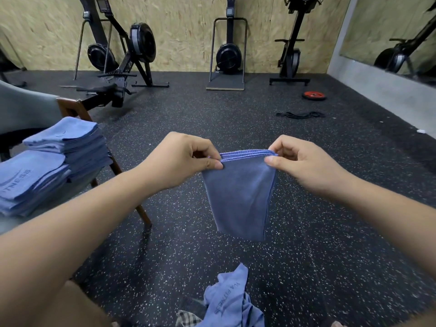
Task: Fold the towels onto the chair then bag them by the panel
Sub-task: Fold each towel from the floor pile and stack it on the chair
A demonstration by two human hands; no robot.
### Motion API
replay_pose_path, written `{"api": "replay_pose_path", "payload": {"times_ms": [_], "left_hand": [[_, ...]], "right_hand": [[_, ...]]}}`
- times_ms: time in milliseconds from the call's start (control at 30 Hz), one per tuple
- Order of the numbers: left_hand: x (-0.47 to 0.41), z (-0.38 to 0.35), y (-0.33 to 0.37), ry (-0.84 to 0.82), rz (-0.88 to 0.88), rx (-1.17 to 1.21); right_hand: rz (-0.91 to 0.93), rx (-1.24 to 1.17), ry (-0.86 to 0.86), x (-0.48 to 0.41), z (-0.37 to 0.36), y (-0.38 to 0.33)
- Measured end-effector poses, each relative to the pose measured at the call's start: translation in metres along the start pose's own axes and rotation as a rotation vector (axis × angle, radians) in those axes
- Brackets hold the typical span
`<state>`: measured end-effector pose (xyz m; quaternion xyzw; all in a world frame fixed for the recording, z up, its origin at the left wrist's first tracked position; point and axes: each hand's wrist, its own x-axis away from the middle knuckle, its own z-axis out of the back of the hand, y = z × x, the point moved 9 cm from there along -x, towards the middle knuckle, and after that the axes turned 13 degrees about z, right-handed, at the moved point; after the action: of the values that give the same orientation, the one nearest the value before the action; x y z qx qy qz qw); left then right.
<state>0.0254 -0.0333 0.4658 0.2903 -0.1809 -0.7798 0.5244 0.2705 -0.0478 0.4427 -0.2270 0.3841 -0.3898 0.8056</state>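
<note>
A folded blue towel (239,197) hangs in mid-air before me, several layered edges lined up along its top. My left hand (181,156) pinches its top left corner and my right hand (304,161) pinches its top right corner. On the chair (73,109) at the left lie two stacks of folded blue towels (54,161), one behind the other. A crumpled pile of unfolded blue towels (232,303) sits at the bottom centre near my lap.
Black speckled rubber floor (306,232) spreads ahead. Rowing machines and exercise bikes (132,50) line the chipboard wall at the back. A red weight plate (314,95) and a black band (299,114) lie on the floor at right. A mirror (401,31) hangs at the right.
</note>
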Motion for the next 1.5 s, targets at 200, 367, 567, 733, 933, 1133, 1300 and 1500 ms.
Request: {"api": "replay_pose_path", "payload": {"times_ms": [200,367,567,733,933,1133,1300,1500], "left_hand": [[0.006,0.001,0.006,-0.008,-0.021,0.046],[0.008,-0.013,0.014,-0.051,-0.06,-0.027],[0.014,-0.036,0.029,-0.129,-0.122,-0.015],[0.017,-0.037,0.033,-0.131,-0.108,0.1],[0.014,-0.044,0.01,-0.121,0.023,0.331],[0.019,-0.064,0.002,-0.177,0.035,0.54],[0.021,-0.066,0.005,-0.122,0.041,0.546],[0.02,-0.076,0.004,-0.193,0.012,0.417]], "right_hand": [[-0.058,0.001,-0.036,0.003,-0.007,0.008],[-0.098,0.003,-0.128,0.009,-0.03,0.005],[-0.044,-0.056,-0.231,0.014,-0.072,-0.01],[0.048,-0.112,-0.173,0.006,-0.083,-0.022],[0.141,0.003,-0.141,0.0,-0.062,-0.035],[0.139,-0.034,-0.085,-0.006,-0.033,-0.038],[0.156,-0.091,-0.036,-0.007,-0.014,-0.042],[0.167,-0.127,-0.009,-0.008,-0.005,-0.05]]}}
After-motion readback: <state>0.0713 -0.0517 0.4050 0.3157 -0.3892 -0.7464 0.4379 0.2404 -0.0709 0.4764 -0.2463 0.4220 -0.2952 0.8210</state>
